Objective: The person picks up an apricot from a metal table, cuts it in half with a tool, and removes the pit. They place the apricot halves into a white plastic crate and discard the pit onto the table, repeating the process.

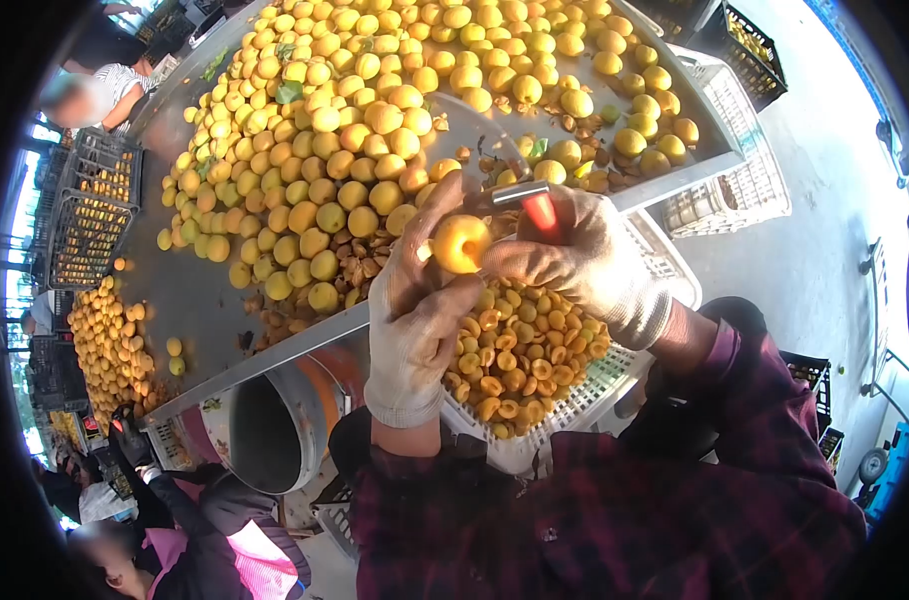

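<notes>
My left hand [412,300], in a worn white glove, holds a yellow apricot [461,243] between thumb and fingers. My right hand [595,262], also gloved, grips a small knife with a red handle [541,210] right beside the fruit, its thumb touching the apricot. Both hands are above a white plastic crate [575,405] filled with halved apricots [520,350]. Behind my hands a big heap of whole apricots [365,120] lies on a metal table [190,300].
Pits and scraps [355,265] lie near the table's front edge. A grey bucket [275,425] stands below it. Crates [90,205] of fruit stand at left, white crates [730,190] at right. Other people [175,530] work at lower left and upper left.
</notes>
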The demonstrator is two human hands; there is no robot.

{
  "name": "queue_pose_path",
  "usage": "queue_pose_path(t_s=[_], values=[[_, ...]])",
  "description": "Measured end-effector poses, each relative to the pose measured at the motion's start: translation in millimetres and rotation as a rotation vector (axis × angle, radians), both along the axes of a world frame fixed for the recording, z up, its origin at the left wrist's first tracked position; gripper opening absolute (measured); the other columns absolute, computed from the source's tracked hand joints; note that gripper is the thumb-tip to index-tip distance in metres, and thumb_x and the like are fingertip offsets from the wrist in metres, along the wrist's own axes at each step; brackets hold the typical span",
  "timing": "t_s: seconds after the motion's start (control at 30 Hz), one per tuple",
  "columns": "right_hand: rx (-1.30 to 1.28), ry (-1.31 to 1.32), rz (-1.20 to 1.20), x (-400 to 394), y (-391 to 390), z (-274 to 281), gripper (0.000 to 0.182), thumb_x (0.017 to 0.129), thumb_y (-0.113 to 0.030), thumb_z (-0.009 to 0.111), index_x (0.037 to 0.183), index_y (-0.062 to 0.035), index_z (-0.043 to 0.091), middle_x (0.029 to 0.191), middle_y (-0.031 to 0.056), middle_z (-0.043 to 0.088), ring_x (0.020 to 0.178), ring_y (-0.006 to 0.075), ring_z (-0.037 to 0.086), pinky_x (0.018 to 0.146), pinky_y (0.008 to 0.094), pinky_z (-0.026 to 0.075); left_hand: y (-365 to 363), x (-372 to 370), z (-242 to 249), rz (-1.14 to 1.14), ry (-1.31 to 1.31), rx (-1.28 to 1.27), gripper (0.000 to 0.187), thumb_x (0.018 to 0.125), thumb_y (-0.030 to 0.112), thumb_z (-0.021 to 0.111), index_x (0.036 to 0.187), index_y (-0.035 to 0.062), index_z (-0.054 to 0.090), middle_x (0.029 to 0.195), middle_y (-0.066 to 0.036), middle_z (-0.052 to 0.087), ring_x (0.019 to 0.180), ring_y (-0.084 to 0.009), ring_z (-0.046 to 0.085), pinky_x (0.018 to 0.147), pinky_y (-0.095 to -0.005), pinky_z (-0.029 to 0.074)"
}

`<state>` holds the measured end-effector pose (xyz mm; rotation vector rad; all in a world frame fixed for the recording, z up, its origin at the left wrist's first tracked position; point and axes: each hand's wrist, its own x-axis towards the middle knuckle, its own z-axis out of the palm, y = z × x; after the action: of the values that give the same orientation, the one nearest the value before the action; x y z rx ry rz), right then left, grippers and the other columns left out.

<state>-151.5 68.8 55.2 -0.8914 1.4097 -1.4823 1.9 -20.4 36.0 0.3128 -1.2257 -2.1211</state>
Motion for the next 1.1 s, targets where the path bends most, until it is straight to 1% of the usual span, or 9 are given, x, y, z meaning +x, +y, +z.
queue_pose_path(t_s=[0.27, 0.43, 0.47, 0.5, 0.57, 0.7, 0.9, 0.97, 1.1], values=[[-0.030, -0.190, -0.055, 11.0, -2.1, -20.5, 0.035, 0.084, -0.008, 0.081, 0.114, 0.0011, 0.066, 0.101, 0.0022, 0.070, 0.091, 0.0057, 0.060, 0.079, 0.0242, 0.052, 8.5, -7.3, 0.3, 0.167, -0.033, -0.101, 0.064, 0.085, 0.005, 0.059, 0.144, -0.0077, 0.039, 0.142, -0.019, 0.048, 0.133, -0.0266, 0.048, 0.115, -0.0388, 0.035], [-0.097, -0.100, -0.033, 21.0, -1.7, -24.5, 0.032, 0.092, -0.022, 0.074, 0.112, 0.0009, 0.065, 0.099, 0.0051, 0.071, 0.092, 0.0074, 0.061, 0.081, 0.0255, 0.051, -1.8, -4.6, -40.2, 0.032, 0.242, 0.334, 0.050, 0.093, 0.009, 0.051, 0.140, -0.0071, 0.044, 0.140, -0.018, 0.052, 0.131, -0.0286, 0.050, 0.110, -0.0447, 0.042], [-0.078, 0.129, 0.003, 18.3, -0.5, -23.3, 0.034, 0.096, -0.030, 0.069, 0.111, 0.0004, 0.065, 0.092, 0.0088, 0.069, 0.089, 0.0078, 0.060, 0.075, 0.0275, 0.050, -2.8, -0.8, -59.2, 0.297, -0.275, -0.137, 0.052, 0.095, 0.018, 0.051, 0.139, -0.0074, 0.045, 0.139, -0.020, 0.054, 0.127, -0.0324, 0.054, 0.109, -0.0483, 0.043], [-0.078, 0.124, 0.006, 15.2, -1.5, -26.4, 0.034, 0.096, -0.030, 0.069, 0.111, 0.0004, 0.065, 0.092, 0.0088, 0.069, 0.089, 0.0078, 0.060, 0.075, 0.0275, 0.050, -2.6, -1.9, -51.8, 0.300, -0.281, -0.136, 0.052, 0.095, 0.018, 0.051, 0.139, -0.0074, 0.045, 0.139, -0.020, 0.054, 0.127, -0.0324, 0.054, 0.109, -0.0483, 0.043], [-0.047, 0.170, 0.022, 8.5, -5.3, -34.6, 0.034, 0.099, -0.032, 0.064, 0.105, 0.0013, 0.065, 0.082, 0.0099, 0.067, 0.081, 0.0080, 0.060, 0.066, 0.0311, 0.048, -3.0, -5.8, -30.1, 0.270, 0.120, 0.561, 0.058, 0.093, 0.026, 0.052, 0.140, -0.0076, 0.045, 0.135, -0.022, 0.057, 0.123, -0.0356, 0.057, 0.109, -0.0493, 0.043], [0.117, 0.420, 0.028, 3.0, 3.9, 6.7, 0.030, 0.099, -0.025, 0.062, 0.100, 0.0045, 0.065, 0.065, 0.0192, 0.060, 0.058, 0.0318, 0.065, 0.052, 0.0379, 0.046, -11.4, 4.4, -43.1, 0.121, 0.316, 0.493, 0.063, 0.093, 0.035, 0.050, 0.139, -0.0084, 0.046, 0.131, -0.026, 0.058, 0.123, -0.0395, 0.057, 0.107, -0.0544, 0.044], [-0.232, 0.881, -0.100, 15.8, 13.8, -35.0, 0.033, 0.098, -0.024, 0.063, 0.112, 0.0056, 0.061, 0.087, 0.0228, 0.066, 0.080, 0.0353, 0.067, 0.065, 0.0396, 0.051, -9.5, 1.0, -28.5, 0.267, 0.230, 0.514, 0.051, 0.101, 0.032, 0.045, 0.137, -0.0049, 0.050, 0.127, -0.025, 0.061, 0.114, -0.0362, 0.062, 0.099, -0.0480, 0.052], [0.162, 0.449, 0.154, 16.8, 8.5, -7.7, 0.032, 0.100, -0.026, 0.060, 0.115, 0.0031, 0.061, 0.086, 0.0180, 0.067, 0.078, 0.0310, 0.066, 0.068, 0.0370, 0.051, -9.0, 1.1, -21.9, 0.273, 0.168, 0.506, 0.051, 0.102, 0.031, 0.043, 0.137, -0.0051, 0.049, 0.127, -0.025, 0.061, 0.114, -0.0353, 0.063, 0.098, -0.0472, 0.053], [0.141, 0.378, 0.150, 19.6, 10.1, -8.7, 0.040, 0.103, -0.035, 0.055, 0.119, 0.0014, 0.061, 0.100, 0.0117, 0.070, 0.097, 0.0214, 0.066, 0.085, 0.0320, 0.050, -8.6, 0.0, -18.9, 0.348, 0.182, 0.596, 0.052, 0.102, 0.031, 0.043, 0.139, -0.0052, 0.046, 0.117, -0.023, 0.063, 0.101, -0.0303, 0.065, 0.086, -0.0428, 0.057]])
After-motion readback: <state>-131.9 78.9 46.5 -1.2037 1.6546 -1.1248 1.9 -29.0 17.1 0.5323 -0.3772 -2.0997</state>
